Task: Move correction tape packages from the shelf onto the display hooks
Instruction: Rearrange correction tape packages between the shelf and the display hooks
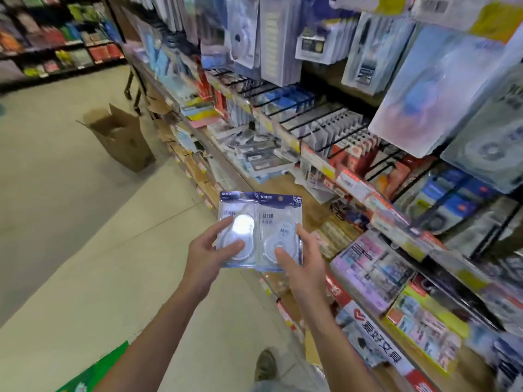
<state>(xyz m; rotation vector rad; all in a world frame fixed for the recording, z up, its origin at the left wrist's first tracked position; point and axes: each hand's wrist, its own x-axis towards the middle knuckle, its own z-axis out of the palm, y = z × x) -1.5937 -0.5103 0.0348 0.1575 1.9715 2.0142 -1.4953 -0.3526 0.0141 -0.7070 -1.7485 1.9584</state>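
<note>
Both hands hold 2 correction tape packages side by side above the aisle floor of a stationery shop, in front of the shelving. Left hand grips the left package, thumb laid on its clear front and forefinger stretched up toward a bright glare spot on the plastic. Right hand grips the right package, thumb on the front and forefinger along its right edge. Each package has a dark blue header strip at the top and a transparent blister below; the right one slightly overlaps the left along their shared edge.

Shelving unit fills the right side of the view, its sloping tiers crowded with boxed and carded stationery, much of it blurred. Large pale blister packs hang in the upper rows, near the camera at upper right. Below them, black wire display hooks jut out, several carrying rows of small carded items. A flat wooden shelf just beyond the held packages carries a loose heap of packs.

An open brown cardboard box stands on the pale floor, well to the left of the hands. Dark shelves of colourful goods line the far wall at upper left. A shoe shows at the bottom edge, beside a green patch in the lower left corner.
</note>
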